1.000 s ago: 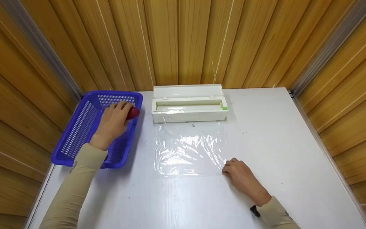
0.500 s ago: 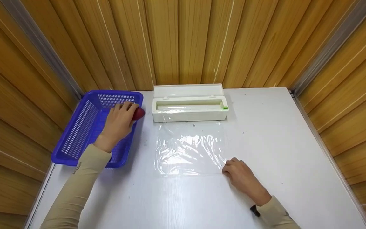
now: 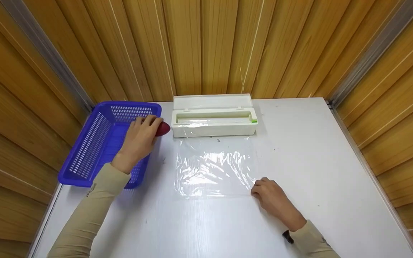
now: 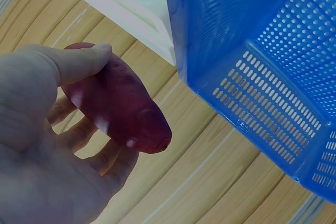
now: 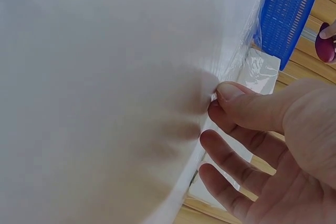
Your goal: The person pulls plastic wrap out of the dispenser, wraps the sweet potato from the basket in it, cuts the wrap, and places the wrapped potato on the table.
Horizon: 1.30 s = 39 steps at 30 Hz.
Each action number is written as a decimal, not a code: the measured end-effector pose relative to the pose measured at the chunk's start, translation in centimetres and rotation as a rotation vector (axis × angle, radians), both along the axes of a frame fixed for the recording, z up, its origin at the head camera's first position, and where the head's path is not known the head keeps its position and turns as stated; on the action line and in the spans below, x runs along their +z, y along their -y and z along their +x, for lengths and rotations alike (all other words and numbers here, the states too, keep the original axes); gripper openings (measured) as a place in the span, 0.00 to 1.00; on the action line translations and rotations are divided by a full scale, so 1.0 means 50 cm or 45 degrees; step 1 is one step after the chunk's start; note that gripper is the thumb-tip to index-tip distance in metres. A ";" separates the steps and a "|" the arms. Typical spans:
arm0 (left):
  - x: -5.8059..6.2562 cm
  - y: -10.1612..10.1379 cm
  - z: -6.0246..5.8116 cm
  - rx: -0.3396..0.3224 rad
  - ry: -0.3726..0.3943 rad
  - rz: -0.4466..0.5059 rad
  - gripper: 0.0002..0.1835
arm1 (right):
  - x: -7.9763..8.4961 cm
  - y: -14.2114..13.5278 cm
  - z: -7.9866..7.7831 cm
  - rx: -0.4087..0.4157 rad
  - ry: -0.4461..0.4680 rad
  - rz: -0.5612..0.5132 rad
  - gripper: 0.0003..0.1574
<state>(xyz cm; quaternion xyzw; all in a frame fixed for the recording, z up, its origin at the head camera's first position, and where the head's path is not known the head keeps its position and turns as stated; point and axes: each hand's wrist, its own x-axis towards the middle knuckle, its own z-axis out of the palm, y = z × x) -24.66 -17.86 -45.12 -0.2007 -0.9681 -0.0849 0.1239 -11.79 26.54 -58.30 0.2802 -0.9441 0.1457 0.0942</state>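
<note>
In the head view my left hand (image 3: 137, 143) is over the right rim of the blue basket (image 3: 66, 168), gripping a purplish-red sweet potato (image 3: 163, 129). The left wrist view shows the thumb across the sweet potato (image 4: 123, 103) and the fingers curled under it, its tapered end sticking out. Clear cling film (image 3: 210, 172) stretches over the table from a white dispenser box (image 3: 213, 130) with a raised lid. My right hand (image 3: 273, 200) pinches the film's near right corner between thumb and forefinger, and its other fingers are loosely bent in the right wrist view.
The white table (image 3: 317, 161) has wooden-slat walls (image 3: 213, 46) at the back and both sides. A small green piece (image 3: 254, 121) sits at the dispenser's right end. The basket stands at the table's left edge, just left of the dispenser.
My left hand has carried the sweet potato to the right, from over the basket's inside to past its right rim. The right hand and the film have stayed in place.
</note>
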 end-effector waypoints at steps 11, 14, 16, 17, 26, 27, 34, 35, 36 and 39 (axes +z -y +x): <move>-0.002 -0.018 0.010 -0.047 -0.038 0.018 0.30 | 0.002 0.001 0.000 -0.008 0.029 -0.005 0.10; -0.002 -0.026 0.011 -0.049 -0.027 0.011 0.30 | 0.004 0.001 0.000 -0.005 0.028 -0.009 0.10; -0.003 -0.031 0.011 -0.058 -0.029 0.009 0.31 | 0.004 0.001 -0.001 -0.007 0.031 -0.008 0.10; -0.003 -0.034 0.011 -0.063 -0.032 0.007 0.31 | 0.005 0.001 -0.001 -0.008 0.034 -0.008 0.10; -0.009 -0.050 0.020 -0.103 -0.097 0.005 0.31 | 0.004 0.002 0.002 -0.009 0.045 -0.014 0.09; -0.010 -0.052 0.020 -0.107 -0.099 0.004 0.30 | 0.003 0.002 0.002 -0.007 0.046 -0.016 0.09; -0.015 -0.065 0.025 -0.118 -0.086 0.005 0.31 | 0.003 -0.001 0.001 0.004 0.037 -0.025 0.10; -0.016 -0.067 0.027 -0.121 -0.089 0.012 0.31 | 0.003 0.000 0.001 0.003 0.033 -0.027 0.10; -0.017 -0.068 0.028 -0.125 -0.090 0.018 0.31 | 0.002 0.000 0.001 0.000 0.033 -0.026 0.10; -0.018 -0.073 0.031 -0.133 -0.089 0.031 0.31 | 0.002 -0.001 0.001 0.002 0.041 -0.024 0.09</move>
